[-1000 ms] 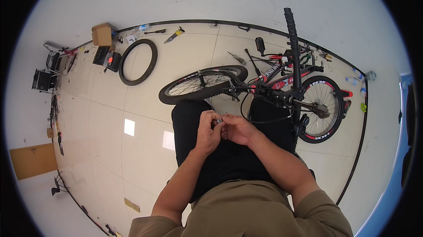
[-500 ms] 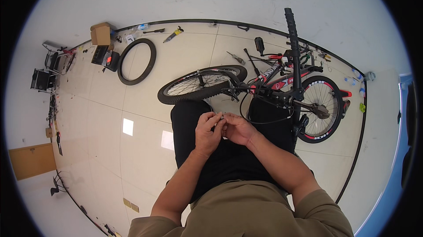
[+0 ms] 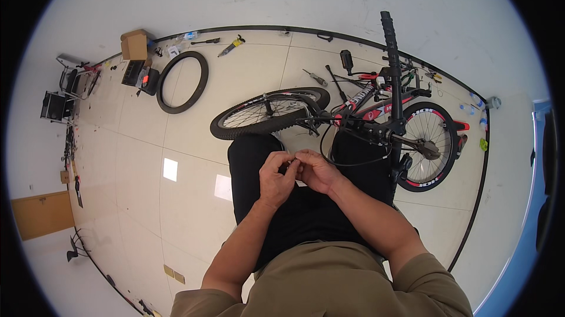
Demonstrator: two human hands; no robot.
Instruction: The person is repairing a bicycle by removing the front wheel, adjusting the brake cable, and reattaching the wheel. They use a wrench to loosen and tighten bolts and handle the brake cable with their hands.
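Shiny floor tiles (image 3: 138, 176) spread all around. Left hand (image 3: 276, 178) and right hand (image 3: 319, 174) meet over the lap (image 3: 306, 214), fingertips bent in close. A second ago a small shiny bit peeked out; now it's hidden, likely between them. I can't tell which grip has it. Bike cable (image 3: 353, 164) loops by the right hand, in the way. Left lies a loose tire (image 3: 203, 75).

Bicycle frame (image 3: 378, 110) red and black; trousers (image 3: 252, 161) black; shirt (image 3: 347, 279) olive-brown; floor (image 3: 138, 199) cream.
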